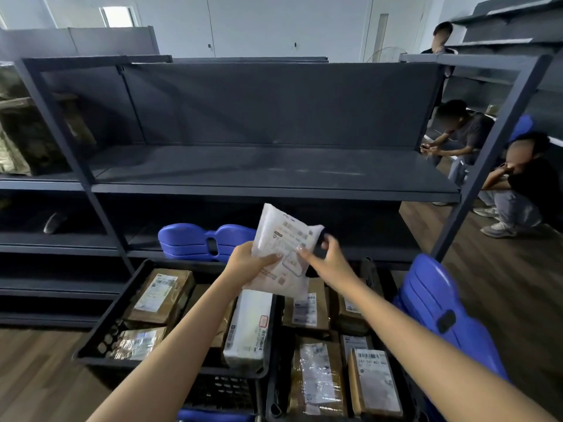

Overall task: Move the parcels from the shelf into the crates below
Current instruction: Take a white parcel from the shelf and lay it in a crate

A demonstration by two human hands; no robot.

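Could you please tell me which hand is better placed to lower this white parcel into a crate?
Probably the left hand: it grips the white parcel fully at its lower corner, above the left crate. The right hand only pinches the parcel's right edge.

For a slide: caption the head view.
Left hand and right hand hold a white plastic mailer parcel above black plastic crates.

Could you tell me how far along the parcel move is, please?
Mostly done, it seems: the shelf in front shows no parcels, and the left crate and right crate hold many boxes. In hand: a white mailer, gripped by the left hand and right hand above the crates. Left: setting it in; the blurred bulk in the far-left bay may be more, I cannot tell.
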